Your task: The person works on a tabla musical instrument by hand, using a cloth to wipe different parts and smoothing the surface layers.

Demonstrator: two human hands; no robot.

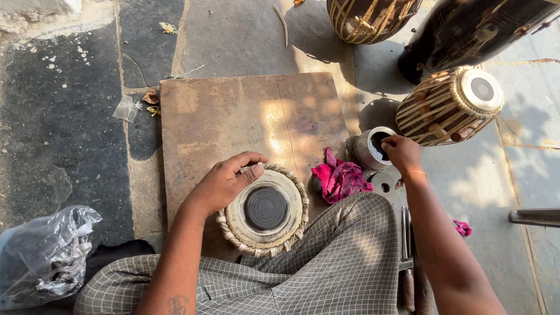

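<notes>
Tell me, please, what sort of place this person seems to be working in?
Probably an open-air drum maker's or repairer's spot on a stone floor. A drum head sits on a wooden board under the left hand, with finished laced drums nearby in sunlight.

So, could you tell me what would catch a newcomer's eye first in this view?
Probably the round drum head with its black centre, low in the middle on a wooden board, with the left hand resting on its braided rim. Next, the bright pink cloth just right of it, and the right hand with its fingertips at a small metal cup. A strapped drum lies at the upper right.
</notes>
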